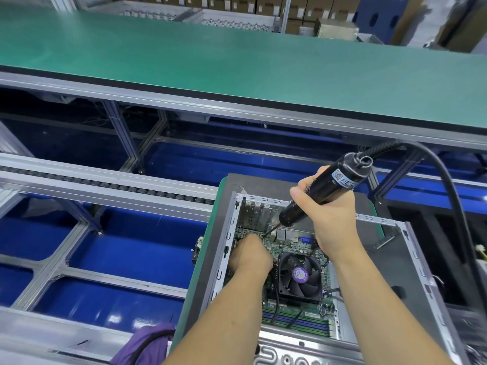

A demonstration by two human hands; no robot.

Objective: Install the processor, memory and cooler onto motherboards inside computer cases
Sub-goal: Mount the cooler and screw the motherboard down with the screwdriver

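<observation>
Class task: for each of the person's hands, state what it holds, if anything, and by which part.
The right hand grips the electric screwdriver around the middle of its black barrel. The left hand rests on the motherboard near the bit; whether it holds anything cannot be told.

PC case (226, 248) on green-edged pallet (208, 248)

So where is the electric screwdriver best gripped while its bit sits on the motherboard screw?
Around the black barrel's middle, as the right hand does now, coming from the right. The electric screwdriver leans with its bit down-left and its cable leaving the top, so a mid-body wrap seems best to steady the tilted tool and clear the cable.
</observation>
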